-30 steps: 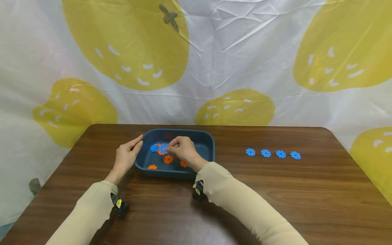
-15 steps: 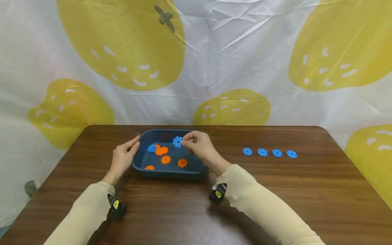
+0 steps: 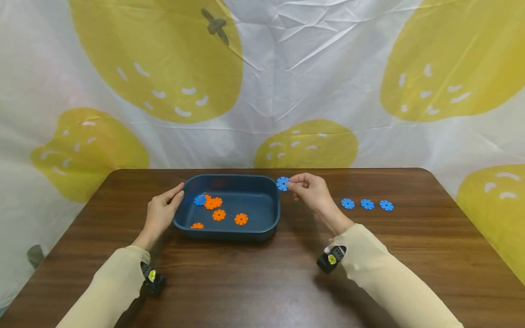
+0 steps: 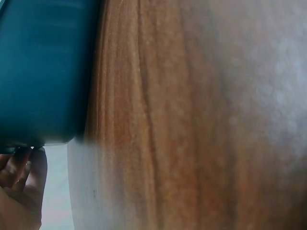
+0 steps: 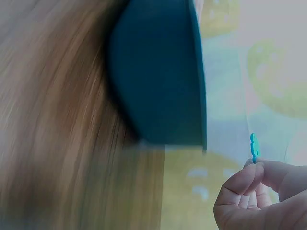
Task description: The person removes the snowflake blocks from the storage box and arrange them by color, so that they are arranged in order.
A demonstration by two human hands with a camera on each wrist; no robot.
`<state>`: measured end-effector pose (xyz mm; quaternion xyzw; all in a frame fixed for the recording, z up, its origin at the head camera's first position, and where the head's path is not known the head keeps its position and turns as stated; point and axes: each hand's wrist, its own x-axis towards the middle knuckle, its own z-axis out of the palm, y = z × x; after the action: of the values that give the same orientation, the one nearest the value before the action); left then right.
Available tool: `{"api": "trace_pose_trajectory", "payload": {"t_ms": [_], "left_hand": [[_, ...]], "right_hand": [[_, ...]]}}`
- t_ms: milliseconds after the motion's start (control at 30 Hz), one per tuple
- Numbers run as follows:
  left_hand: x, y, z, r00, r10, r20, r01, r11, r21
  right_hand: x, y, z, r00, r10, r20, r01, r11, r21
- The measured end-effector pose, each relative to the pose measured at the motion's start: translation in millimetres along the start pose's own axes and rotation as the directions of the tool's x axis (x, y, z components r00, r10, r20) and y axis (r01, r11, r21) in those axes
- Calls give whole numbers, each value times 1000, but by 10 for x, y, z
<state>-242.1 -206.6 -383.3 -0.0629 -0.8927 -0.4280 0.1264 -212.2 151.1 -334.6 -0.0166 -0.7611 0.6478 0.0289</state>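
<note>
Your left hand (image 3: 159,212) rests extended fingers against the left edge of the tray (image 3: 225,235), probably steadying it. Just beside its right edge, your right hand (image 3: 313,195) pinches a blue disc (image 3: 282,183) by the rim, likely keeping its face uncovered.

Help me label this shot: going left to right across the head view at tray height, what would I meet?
Left hand, dark tray, pinched blue disc, right hand, row of blue discs.

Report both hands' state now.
Left hand: open, touching the left end of the dark blue tray.
Right hand: closed, pinching a blue notched disc.
</note>
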Motion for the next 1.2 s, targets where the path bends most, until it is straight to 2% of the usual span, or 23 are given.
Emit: {"api": "trace_pose_trajectory", "payload": {"t_ms": [200,400,600,800,900,1067,1200], "left_hand": [[0,-4,6,1000,4,-6,-4,1000,-2],[1,2,12,1000,7,-8,-7,1000,4],[2,11,10,1000,5,-4,-5,1000,8],[-6,4,4,1000,6,-3,-6,1000,21],[-10,6,3,1000,6,-1,-6,1000,22],[-11,14,2,1000,-1,0,1,1000,18],[-7,10,2,1000,0,-4,0,1000,15]], "right_hand": [[-5,104,-430,997,36,-62,-37,999,-24],[-46,217,-856,990,38,-132,-48,996,-72],[-108,384,-1300,973,40,-229,-63,993,-97],[-187,561,-1740,939,80,-335,-120,988,-101],[-242,633,-1946,921,112,-372,-181,971,-154],[-340,723,-2221,900,166,-403,-286,922,-259],[-382,773,-2362,892,208,-401,-326,911,-252]]}}
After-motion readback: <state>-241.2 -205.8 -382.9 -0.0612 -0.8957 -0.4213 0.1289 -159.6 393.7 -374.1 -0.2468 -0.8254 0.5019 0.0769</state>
